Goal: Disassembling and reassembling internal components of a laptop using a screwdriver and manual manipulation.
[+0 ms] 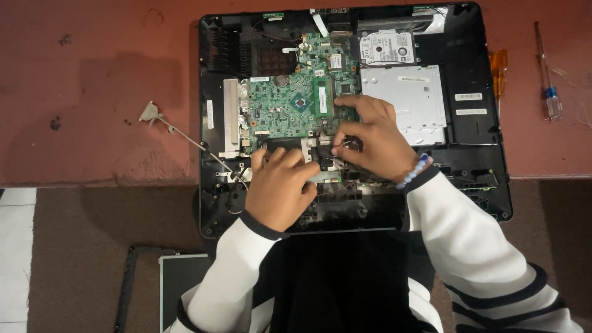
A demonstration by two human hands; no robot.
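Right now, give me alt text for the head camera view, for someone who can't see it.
Two hands work inside an opened laptop on a reddish table: the left hand rests on its lower edge, the right hand pinches small wires below the green circuit board. Two screwdrivers lie to the right.

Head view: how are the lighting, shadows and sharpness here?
Head view: dim, even light; soft shadows on the red table left of the opened computer chassis; a pale sheen on the metal drive cover; the left hand and right hand look slightly soft, the green circuit board is reasonably sharp.
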